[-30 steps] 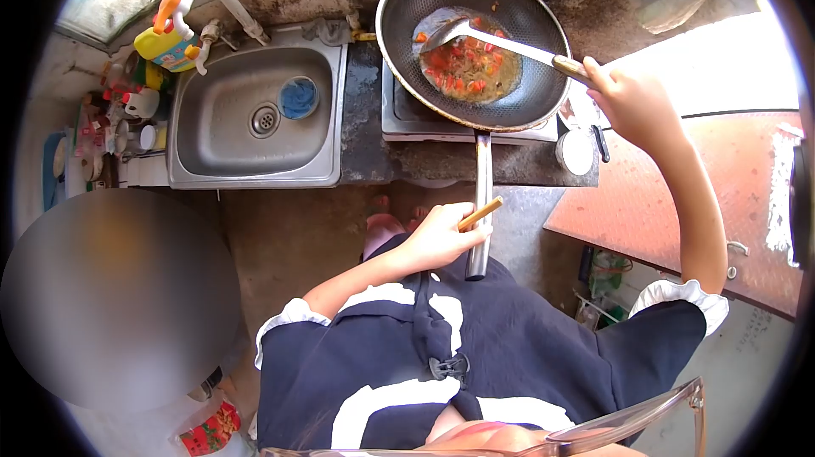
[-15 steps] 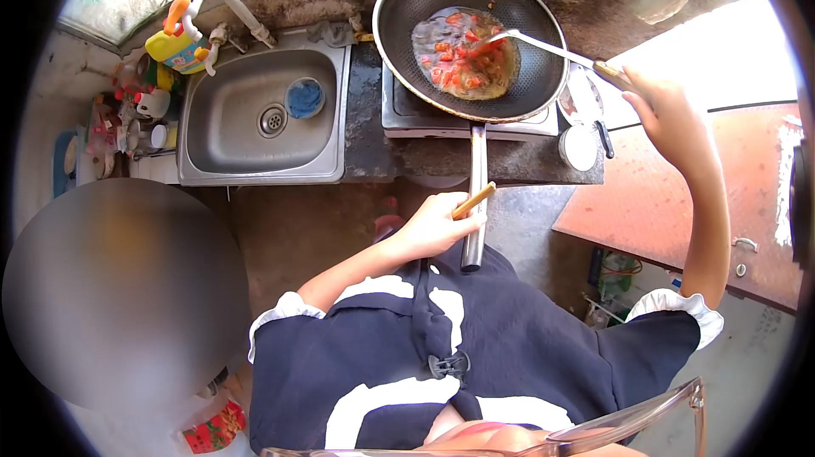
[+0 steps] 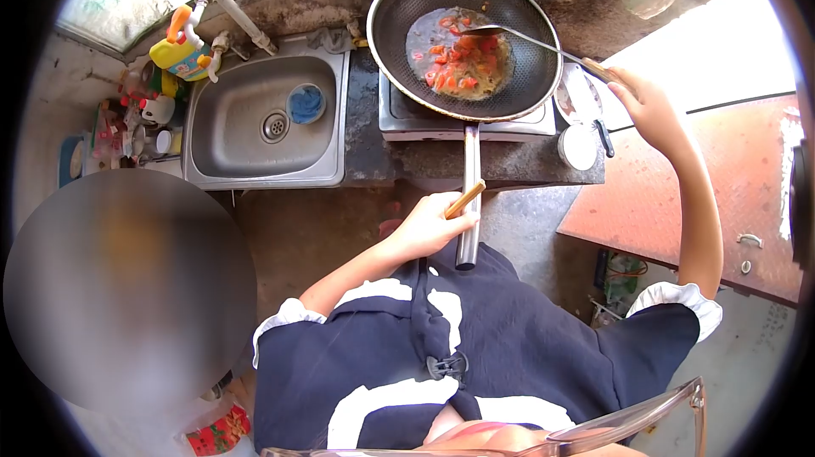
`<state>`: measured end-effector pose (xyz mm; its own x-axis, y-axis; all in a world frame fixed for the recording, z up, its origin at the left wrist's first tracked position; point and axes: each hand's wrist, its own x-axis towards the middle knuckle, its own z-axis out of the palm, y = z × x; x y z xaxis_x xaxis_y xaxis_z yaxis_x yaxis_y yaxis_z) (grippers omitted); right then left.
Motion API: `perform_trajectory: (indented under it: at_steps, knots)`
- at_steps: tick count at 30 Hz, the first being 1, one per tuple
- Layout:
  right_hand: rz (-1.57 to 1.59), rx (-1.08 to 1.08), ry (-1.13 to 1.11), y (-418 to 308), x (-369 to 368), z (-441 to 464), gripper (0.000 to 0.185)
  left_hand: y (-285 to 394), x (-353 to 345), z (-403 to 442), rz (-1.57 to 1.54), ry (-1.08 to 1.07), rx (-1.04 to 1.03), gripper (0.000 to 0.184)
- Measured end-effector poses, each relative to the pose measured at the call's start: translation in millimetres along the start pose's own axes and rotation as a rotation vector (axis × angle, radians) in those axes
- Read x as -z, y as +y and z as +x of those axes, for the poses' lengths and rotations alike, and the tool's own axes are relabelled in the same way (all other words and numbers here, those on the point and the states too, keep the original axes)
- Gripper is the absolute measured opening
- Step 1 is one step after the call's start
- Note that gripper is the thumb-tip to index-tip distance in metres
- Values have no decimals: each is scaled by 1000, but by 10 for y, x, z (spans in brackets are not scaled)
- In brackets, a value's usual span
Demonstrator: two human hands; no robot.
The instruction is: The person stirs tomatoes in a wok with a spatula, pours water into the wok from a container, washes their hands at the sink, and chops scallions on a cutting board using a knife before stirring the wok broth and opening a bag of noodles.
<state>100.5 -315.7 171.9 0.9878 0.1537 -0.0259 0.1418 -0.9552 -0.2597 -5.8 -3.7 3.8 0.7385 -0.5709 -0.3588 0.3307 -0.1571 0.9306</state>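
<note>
My right hand (image 3: 649, 109) is closed round the wooden grip of a metal spatula (image 3: 543, 43). Its dark blade rests among chopped red pieces, which look like tomato (image 3: 454, 58), in bubbling oil or juice. They lie in a deep wok (image 3: 531, 87) with a patterned inner surface, standing on the stove. In my left hand (image 3: 429, 223), a wooden stick (image 3: 465, 200) pokes out from between thumb and fingers. The fingertips of that hand meet the wok's metal handle (image 3: 469, 249); whether they wrap under it is hidden.
Left of the stove (image 3: 399, 124) is a steel sink (image 3: 212, 138) with a blue-filled bowl (image 3: 306, 104). A white round lid or tub (image 3: 578, 147) and a knife (image 3: 604, 138) sit at the counter's right end. A reddish cabinet (image 3: 662, 194) stands to the right.
The spatula blade has turned and shifted slightly up and left over the red pieces. My right hand has moved a little left with it. My left hand stays at the handle.
</note>
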Motion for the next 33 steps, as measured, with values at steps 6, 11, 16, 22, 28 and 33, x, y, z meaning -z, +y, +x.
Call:
perform_trajectory:
  at_steps: [6,11,16,22,28,33]
  knots:
    - [202,-52,103,368,-201,188,36,-54,-12,10,-18,-4,-22,28]
    - [340,-478,-180,643,-46,353,38,-46,-17,4,-15,-8,-43,19]
    - [458,-564,-396,809,42,309,38,-19,-39,-19,-19,24,-42,22]
    - [325,-377,-627,757,78,354,42,-26,-70,-23,-6,68,-49,26]
    - [428,-131,-740,621,-157,657,40,-24,-106,-44,-31,113,-44,25]
    - [420,-33,-586,545,-248,818,33,-90,-140,-35,-94,123,-48,24]
